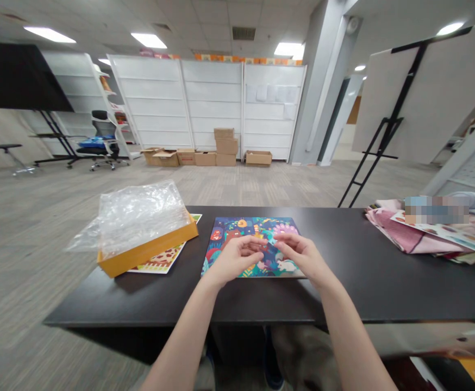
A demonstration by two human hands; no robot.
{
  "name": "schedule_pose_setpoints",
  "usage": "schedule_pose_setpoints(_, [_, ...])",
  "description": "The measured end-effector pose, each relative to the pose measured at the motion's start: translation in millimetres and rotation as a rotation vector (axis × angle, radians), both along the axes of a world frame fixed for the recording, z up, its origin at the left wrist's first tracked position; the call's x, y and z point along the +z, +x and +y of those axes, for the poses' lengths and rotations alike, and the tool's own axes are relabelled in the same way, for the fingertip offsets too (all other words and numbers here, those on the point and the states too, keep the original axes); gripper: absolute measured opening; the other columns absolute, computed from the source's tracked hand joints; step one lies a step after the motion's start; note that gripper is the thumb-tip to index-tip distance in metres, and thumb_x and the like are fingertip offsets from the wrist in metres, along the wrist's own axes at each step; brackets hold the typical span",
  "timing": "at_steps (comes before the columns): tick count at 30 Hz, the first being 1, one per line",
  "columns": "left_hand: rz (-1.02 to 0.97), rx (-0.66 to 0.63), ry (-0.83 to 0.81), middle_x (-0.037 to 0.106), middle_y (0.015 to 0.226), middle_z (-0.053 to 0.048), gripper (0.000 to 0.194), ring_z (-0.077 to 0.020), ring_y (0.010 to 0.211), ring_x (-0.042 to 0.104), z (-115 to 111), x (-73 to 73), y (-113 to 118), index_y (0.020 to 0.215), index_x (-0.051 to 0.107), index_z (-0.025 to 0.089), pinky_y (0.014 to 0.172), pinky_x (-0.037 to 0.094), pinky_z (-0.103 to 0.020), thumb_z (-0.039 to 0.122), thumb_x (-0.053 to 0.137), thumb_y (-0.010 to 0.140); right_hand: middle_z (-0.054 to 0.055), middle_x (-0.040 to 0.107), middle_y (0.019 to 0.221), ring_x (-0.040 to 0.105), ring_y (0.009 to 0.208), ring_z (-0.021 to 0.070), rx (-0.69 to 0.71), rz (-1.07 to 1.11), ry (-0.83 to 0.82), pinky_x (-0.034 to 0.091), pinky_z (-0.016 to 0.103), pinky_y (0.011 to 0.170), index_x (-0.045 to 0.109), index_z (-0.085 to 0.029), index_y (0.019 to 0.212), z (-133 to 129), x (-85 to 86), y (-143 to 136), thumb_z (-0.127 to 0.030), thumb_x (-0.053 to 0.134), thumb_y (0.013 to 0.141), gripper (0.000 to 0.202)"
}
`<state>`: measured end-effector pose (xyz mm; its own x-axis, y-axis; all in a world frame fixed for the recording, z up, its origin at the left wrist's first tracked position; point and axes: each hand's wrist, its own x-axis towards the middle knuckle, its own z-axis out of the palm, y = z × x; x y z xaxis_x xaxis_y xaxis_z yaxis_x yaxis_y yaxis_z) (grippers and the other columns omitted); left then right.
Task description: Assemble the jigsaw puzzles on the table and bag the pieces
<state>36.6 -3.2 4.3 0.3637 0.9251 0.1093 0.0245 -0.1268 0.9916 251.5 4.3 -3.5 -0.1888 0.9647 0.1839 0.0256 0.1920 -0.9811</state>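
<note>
A colourful picture board [217,252] with animals and plants on a dark blue ground, perhaps a jigsaw puzzle, lies flat on the black table. Over its left middle hovers my left hand [241,256], fingers loosely curved and thumb apart from them. My right hand [300,254] faces it from the other side, its thumb and forefinger bent inward with a small gap between them. Nothing held is visible in either hand. The fingertips of the two hands are close together but apart. Both hands cover part of the picture, and whether they touch its surface is unclear.
At the left, a yellow box [151,247] with clear plastic wrapping [143,214] sits partly on a patterned sheet [162,260]. Folded pink cloth [396,225] and a printed sheet lie at the right. The black table [139,304] has its front edge near me.
</note>
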Motion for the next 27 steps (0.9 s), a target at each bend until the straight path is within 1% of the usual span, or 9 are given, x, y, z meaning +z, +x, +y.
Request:
schedule_pose_setpoints(4, [-0.022, 0.116, 0.027, 0.073, 0.091, -0.007, 0.04, -0.0198, 0.083, 0.072, 3, -4.1, -2, 0.103, 0.072, 0.014, 0.078, 0.058, -0.032, 0.036, 0.082, 0.071, 0.005, 0.076, 0.086, 0.07, 0.071, 0.0173, 0.01, 0.011, -0.052, 0.058, 0.03, 0.063, 0.074, -0.02, 0.098, -1, 0.2, 2, -0.054, 0.082, 0.072, 0.043])
schedule_pose_setpoints(7, [-0.024, 0.158, -0.007, 0.073, 0.089, -0.007, 0.043, -0.0198, 0.08, 0.073, 2, -5.3, -5, 0.106, 0.07, 0.014, 0.072, 0.058, -0.03, 0.038, 0.081, 0.072, 0.006, 0.077, 0.083, 0.07, 0.067, 0.0168, 0.024, 0.017, -0.08, 0.057, 0.03, 0.062, 0.073, -0.019, 0.095, -2, 1.2, 1, -0.054, 0.082, 0.071, 0.043])
schedule_pose_setpoints(12, [-0.032, 0.178, -0.024, 0.074, 0.086, -0.006, 0.042, -0.0201, 0.078, 0.073, 0, -6.3, -5, 0.105, 0.069, 0.014, 0.071, 0.059, -0.03, 0.036, 0.082, 0.072, 0.005, 0.076, 0.081, 0.07, 0.065, 0.0179, 0.004, 0.021, -0.072, 0.057, 0.03, 0.059, 0.071, -0.02, 0.09, -4, 2.5, -3, -0.055, 0.084, 0.068, 0.043])
schedule_pose_setpoints(17, [-0.046, 0.197, 0.006, 0.073, 0.089, -0.007, 0.038, -0.0196, 0.08, 0.073, 4, -9.8, -2, 0.1, 0.07, 0.014, 0.076, 0.06, -0.032, 0.033, 0.082, 0.07, 0.002, 0.073, 0.076, 0.066, 0.061, 0.0154, -0.005, 0.013, -0.069, 0.054, 0.027, 0.056, 0.069, -0.02, 0.087, 0, -1.1, -4, -0.053, 0.086, 0.066, 0.043])
schedule_pose_setpoints(22, [-0.045, 0.218, 0.032, 0.073, 0.09, -0.007, 0.033, -0.0191, 0.083, 0.073, 5, -8.8, 2, 0.098, 0.07, 0.014, 0.082, 0.06, -0.033, 0.029, 0.081, 0.07, 0.0, 0.071, 0.073, 0.066, 0.061, 0.0144, 0.011, 0.033, -0.079, 0.052, 0.027, 0.058, 0.067, -0.02, 0.091, 3, -7.5, -2, -0.05, 0.088, 0.062, 0.047])
schedule_pose_setpoints(24, [-0.036, 0.219, 0.029, 0.073, 0.09, -0.006, 0.033, -0.0189, 0.083, 0.073, 5, -8.0, 2, 0.099, 0.07, 0.014, 0.082, 0.06, -0.033, 0.026, 0.08, 0.07, 0.0, 0.07, 0.07, 0.065, 0.06, 0.0144, 0.01, 0.018, -0.07, 0.051, 0.027, 0.059, 0.067, -0.02, 0.092, 4, -8.7, -1, -0.051, 0.088, 0.063, 0.047])
schedule_pose_setpoints(27, [-0.011, 0.211, 0.022, 0.073, 0.086, -0.005, 0.034, -0.0178, 0.078, 0.073, 4, -7.5, 0, 0.103, 0.069, 0.015, 0.079, 0.06, -0.032, 0.025, 0.078, 0.072, 0.001, 0.071, 0.072, 0.065, 0.063, 0.0151, 0.018, -0.033, -0.031, 0.052, 0.029, 0.062, 0.069, -0.019, 0.098, 4, -9.5, 1, -0.051, 0.083, 0.069, 0.045])
